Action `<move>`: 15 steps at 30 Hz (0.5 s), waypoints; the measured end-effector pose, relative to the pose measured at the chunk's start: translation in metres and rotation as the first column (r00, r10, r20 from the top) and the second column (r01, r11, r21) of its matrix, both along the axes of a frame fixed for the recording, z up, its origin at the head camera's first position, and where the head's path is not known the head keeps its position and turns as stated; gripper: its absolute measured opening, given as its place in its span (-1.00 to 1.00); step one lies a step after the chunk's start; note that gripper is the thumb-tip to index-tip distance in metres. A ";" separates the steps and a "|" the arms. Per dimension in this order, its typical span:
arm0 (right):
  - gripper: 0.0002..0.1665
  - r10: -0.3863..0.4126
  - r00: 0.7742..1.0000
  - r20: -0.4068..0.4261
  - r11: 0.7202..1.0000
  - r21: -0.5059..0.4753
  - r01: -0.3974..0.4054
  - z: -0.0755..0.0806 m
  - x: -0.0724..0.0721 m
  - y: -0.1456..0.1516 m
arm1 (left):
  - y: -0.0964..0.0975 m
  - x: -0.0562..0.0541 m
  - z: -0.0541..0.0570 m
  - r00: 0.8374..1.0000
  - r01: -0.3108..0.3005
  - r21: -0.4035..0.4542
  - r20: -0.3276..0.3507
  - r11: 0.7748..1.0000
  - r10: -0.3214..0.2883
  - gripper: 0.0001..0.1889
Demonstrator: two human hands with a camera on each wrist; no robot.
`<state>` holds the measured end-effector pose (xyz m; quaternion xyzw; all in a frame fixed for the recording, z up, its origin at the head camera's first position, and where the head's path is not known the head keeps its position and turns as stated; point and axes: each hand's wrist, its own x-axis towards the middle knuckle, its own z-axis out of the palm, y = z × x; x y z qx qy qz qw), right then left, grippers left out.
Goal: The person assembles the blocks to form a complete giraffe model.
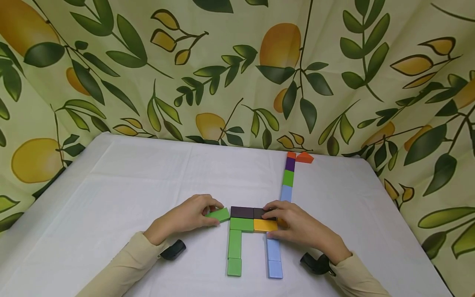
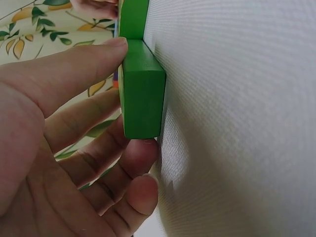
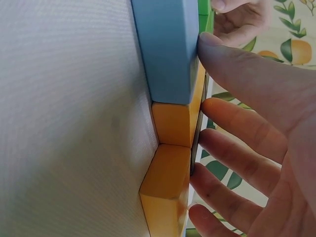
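Observation:
My left hand (image 1: 189, 214) pinches a green block (image 1: 219, 214) between thumb and fingers. One end of that block is close to a dark block (image 1: 242, 212) in a flat layout on the table. In the left wrist view the held green block (image 2: 144, 103) lies on the cloth. My right hand (image 1: 295, 222) reaches over the layout's right side, its fingertips on the dark row. Its thumb (image 3: 217, 47) touches a light blue block (image 3: 168, 54), above orange blocks (image 3: 170, 123). A green block (image 1: 241, 225) and a yellow-orange block (image 1: 265, 225) lie below the dark row.
Two legs extend toward me, one of green blocks (image 1: 234, 244), one of light blue blocks (image 1: 273, 249). Beyond my right hand runs a column with light blue, green (image 1: 288, 178), purple (image 1: 290, 164) and red-orange pieces, beside an orange triangle (image 1: 305, 157). A patterned curtain (image 1: 237, 103) hangs behind the white-covered table (image 1: 148, 177).

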<state>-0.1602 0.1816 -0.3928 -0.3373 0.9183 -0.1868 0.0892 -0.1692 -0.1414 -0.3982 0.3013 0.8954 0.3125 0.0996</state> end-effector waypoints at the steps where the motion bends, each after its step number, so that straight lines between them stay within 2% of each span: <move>1: -0.52 0.000 1.000 0.001 1.000 0.000 0.000 0.000 0.000 0.000 | 0.000 0.000 0.000 1.000 0.002 -0.001 -0.001 1.000 -0.002 -0.61; 15: -0.52 -0.006 1.000 0.006 1.000 -0.001 0.006 0.000 0.000 0.000 | -0.001 -0.001 0.000 1.000 0.010 -0.010 -0.001 1.000 -0.010 -0.61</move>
